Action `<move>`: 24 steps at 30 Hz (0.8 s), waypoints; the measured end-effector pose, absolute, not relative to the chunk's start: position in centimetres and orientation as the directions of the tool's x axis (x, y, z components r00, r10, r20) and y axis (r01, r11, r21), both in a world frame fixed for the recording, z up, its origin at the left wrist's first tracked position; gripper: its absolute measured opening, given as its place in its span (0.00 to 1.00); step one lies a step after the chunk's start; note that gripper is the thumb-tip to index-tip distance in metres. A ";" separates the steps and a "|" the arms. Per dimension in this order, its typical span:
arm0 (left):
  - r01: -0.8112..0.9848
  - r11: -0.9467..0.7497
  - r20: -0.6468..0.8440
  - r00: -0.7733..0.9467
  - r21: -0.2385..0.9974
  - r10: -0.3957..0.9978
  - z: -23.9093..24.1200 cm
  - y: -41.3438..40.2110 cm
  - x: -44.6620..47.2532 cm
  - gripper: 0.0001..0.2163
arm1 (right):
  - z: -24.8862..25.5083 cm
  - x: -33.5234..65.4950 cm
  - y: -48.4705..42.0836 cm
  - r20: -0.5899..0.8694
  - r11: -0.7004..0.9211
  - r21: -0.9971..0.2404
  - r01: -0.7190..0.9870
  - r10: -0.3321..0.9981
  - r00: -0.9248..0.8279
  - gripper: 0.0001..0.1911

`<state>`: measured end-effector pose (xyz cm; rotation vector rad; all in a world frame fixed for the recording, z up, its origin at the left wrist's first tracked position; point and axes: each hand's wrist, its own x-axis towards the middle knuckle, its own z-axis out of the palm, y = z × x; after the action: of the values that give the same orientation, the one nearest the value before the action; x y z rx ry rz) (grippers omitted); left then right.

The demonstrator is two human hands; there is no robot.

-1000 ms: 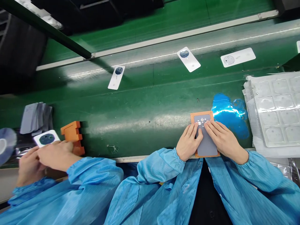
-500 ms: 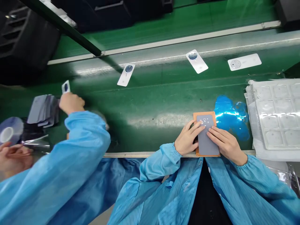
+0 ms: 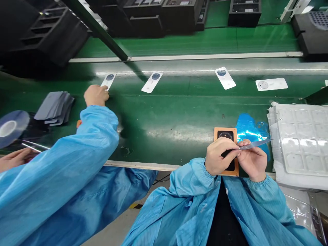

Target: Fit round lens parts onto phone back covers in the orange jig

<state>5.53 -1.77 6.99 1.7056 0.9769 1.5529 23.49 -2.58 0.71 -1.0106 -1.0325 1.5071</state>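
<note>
Both my hands hold a thin grey card lifted edge-on just above an orange jig at the near edge of the green belt. My left hand is closed, pinching the card's left end. My right hand is closed under its middle. The jig's dark recess with a round hole is now uncovered.
A co-worker's hand on my left sets a white card on the belt. Three more white cards lie along the belt's far side. A crumpled blue film lies beside the jig. Clear blister trays are stacked at right; grey cards and a tape roll sit at left.
I lifted the grey card off the orange jig, baring its dark recess. The co-worker's arm reached farther across the belt and put a white card down. The view tilted upward.
</note>
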 end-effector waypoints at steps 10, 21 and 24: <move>0.054 -0.244 0.248 -0.097 0.968 0.964 5.4 -1.1 5.6 0.10 | 1.2 20.9 -2.3 0.007 0.012 -0.980 -0.201 1.000 0.027 0.12; -0.095 0.093 -0.096 -0.033 0.991 0.995 1.2 8.9 1.6 0.19 | 3.5 20.3 14.8 -0.207 -0.120 -0.898 -0.424 0.965 0.164 0.19; -0.066 0.098 -0.101 -0.046 0.993 0.994 -0.4 10.3 0.7 0.19 | 4.4 21.1 20.5 -0.189 -0.129 -0.938 -0.322 0.969 0.163 0.13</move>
<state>0.69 10.27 -0.42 1.0654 1.2434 1.1997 21.11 20.47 4.35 -1.1709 -0.7569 1.3128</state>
